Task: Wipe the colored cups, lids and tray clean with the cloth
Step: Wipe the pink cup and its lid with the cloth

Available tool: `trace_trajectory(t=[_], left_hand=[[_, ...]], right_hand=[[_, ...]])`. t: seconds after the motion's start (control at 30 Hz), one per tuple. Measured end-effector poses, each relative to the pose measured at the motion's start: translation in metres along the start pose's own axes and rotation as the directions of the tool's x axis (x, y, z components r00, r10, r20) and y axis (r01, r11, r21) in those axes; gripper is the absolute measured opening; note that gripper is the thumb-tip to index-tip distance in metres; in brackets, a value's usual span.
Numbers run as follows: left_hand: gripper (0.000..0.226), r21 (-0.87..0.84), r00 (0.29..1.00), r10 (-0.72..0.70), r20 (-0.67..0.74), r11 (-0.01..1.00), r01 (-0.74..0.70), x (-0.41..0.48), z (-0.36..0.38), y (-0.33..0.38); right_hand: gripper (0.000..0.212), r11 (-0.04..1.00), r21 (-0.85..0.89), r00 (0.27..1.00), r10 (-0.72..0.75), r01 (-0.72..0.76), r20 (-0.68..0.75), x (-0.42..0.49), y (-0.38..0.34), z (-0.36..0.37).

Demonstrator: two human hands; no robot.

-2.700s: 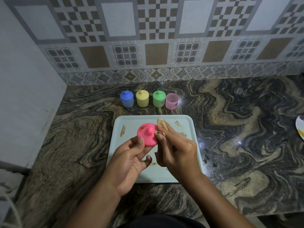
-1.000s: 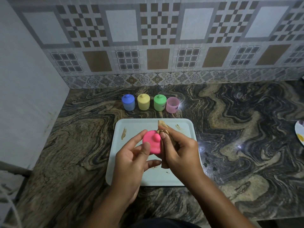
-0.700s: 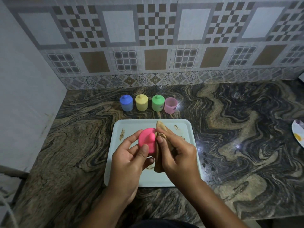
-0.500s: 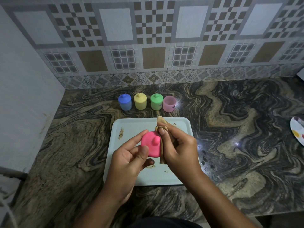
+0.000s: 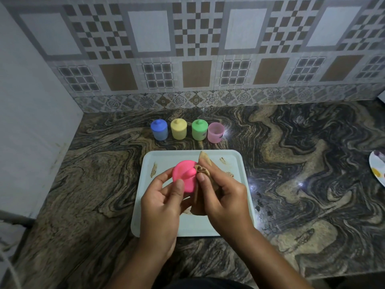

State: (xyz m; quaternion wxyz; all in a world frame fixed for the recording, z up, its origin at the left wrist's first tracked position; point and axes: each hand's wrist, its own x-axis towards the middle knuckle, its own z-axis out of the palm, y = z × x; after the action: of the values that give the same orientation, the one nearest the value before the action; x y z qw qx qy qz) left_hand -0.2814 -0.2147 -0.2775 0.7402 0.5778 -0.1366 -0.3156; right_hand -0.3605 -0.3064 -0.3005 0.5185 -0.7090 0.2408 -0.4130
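Note:
My left hand point(image 5: 161, 202) holds a pink lid point(image 5: 184, 176) with a knob, above the pale tray point(image 5: 187, 226). My right hand point(image 5: 224, 197) grips a brown cloth point(image 5: 205, 170) and presses it against the lid's right edge by the knob. Brown smears mark the tray. Behind the tray stand a blue cup point(image 5: 159, 129), a yellow cup point(image 5: 178, 128) and a green cup point(image 5: 199, 129), each with its lid on, and an open pink cup point(image 5: 215, 132).
The marbled stone counter point(image 5: 291, 163) runs to a tiled back wall. A plain white wall point(image 5: 31, 122) closes the left side. A white plate point(image 5: 378, 170) with coloured blotches pokes in at the right edge.
The pink lid has been turned in my left hand while the cloth in my right hand rubs around its knob. Both hands stay over the tray.

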Motion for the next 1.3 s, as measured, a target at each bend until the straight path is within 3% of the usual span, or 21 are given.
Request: trace_trajectory(t=[0.1,0.23,0.33,0.43,0.57,0.7,0.8,0.9,1.03,1.17,1.23,1.3], left_hand=[[0.034,0.001,0.999,-0.045,-0.005,0.999,0.045,0.004,-0.007,0.004],[0.035,0.045,0.992,-0.050,0.115,0.998,0.045,0.001,-0.013,0.005],[0.051,0.093,0.975,-0.003,0.222,0.996,-0.018,-0.006,-0.008,0.001],[0.063,0.093,0.988,-0.002,0.152,0.996,-0.012,-0.008,-0.004,-0.003],[0.042,-0.016,0.999,-0.033,0.020,0.999,0.034,0.001,-0.012,0.002],[0.036,0.020,0.990,-0.055,0.131,0.998,0.053,0.000,-0.018,0.008],[0.053,0.097,0.974,-0.041,0.224,0.995,0.019,-0.003,-0.015,0.006],[0.061,0.065,0.988,-0.019,0.156,0.998,0.009,-0.002,-0.007,0.003],[0.043,-0.033,0.998,-0.037,0.053,0.999,0.038,0.004,-0.010,0.007],[0.041,0.040,0.989,-0.024,0.147,0.999,0.019,0.005,-0.019,0.013],[0.054,0.093,0.973,-0.009,0.231,0.996,-0.013,0.003,-0.017,0.013],[0.063,0.103,0.974,0.009,0.226,0.994,-0.033,0.002,-0.012,0.011]], right_hand=[[0.033,0.991,-0.079,0.994,-0.106,0.105,-0.011,-0.003,0.005,0.000],[0.028,0.999,0.036,1.000,0.010,-0.009,-0.030,0.007,0.001,0.000],[0.033,0.991,0.116,0.997,0.076,-0.073,-0.022,0.010,-0.004,0.001],[0.032,0.986,0.137,0.996,0.094,-0.094,0.004,0.007,-0.004,0.002],[0.029,1.000,0.028,1.000,-0.009,0.009,-0.002,-0.003,0.001,0.005],[0.028,0.996,0.087,0.999,0.024,-0.021,-0.029,0.006,-0.003,0.001],[0.032,0.987,0.149,0.998,0.059,-0.056,-0.016,0.011,-0.007,0.000],[0.030,0.988,0.132,0.997,0.078,-0.079,0.013,0.007,-0.005,0.001],[0.030,1.000,0.015,1.000,-0.016,0.016,0.020,-0.001,0.000,0.002],[0.029,0.997,0.076,1.000,-0.007,0.007,0.000,0.006,-0.006,0.001],[0.031,0.991,0.130,0.999,0.032,-0.031,-0.005,0.010,-0.009,0.001],[0.031,0.988,0.145,0.999,0.048,-0.047,0.000,0.010,-0.009,0.002]])
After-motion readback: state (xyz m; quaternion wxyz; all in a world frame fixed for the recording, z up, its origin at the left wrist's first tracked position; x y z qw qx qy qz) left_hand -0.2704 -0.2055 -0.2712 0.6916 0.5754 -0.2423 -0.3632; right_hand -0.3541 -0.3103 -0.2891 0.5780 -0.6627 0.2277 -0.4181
